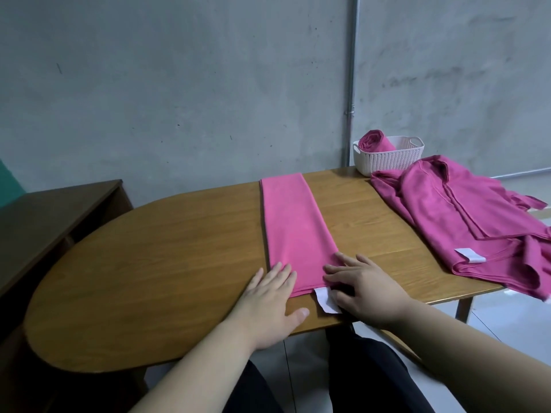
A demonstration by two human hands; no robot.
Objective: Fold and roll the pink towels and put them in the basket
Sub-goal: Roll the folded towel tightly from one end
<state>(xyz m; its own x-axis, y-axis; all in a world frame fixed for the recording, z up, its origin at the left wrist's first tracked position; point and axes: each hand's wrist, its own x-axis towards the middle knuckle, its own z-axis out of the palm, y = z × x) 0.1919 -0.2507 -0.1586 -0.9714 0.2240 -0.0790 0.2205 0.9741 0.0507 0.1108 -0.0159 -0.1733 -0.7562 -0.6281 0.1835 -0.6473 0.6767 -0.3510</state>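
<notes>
At the wooden table's [149, 263] near edge, left hand [268, 296] and right hand [362, 289] lie flat, fingers straight, on the towel [293, 222]; concrete wall [179, 84] behind.

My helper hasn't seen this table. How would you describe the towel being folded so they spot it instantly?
On the oval table, look at the middle. A pink towel lies as a long flat strip, left hand and right hand on its near end. Unlike the loose pile to its right and the rolled towel in the basket, it is smooth and narrow.
</notes>
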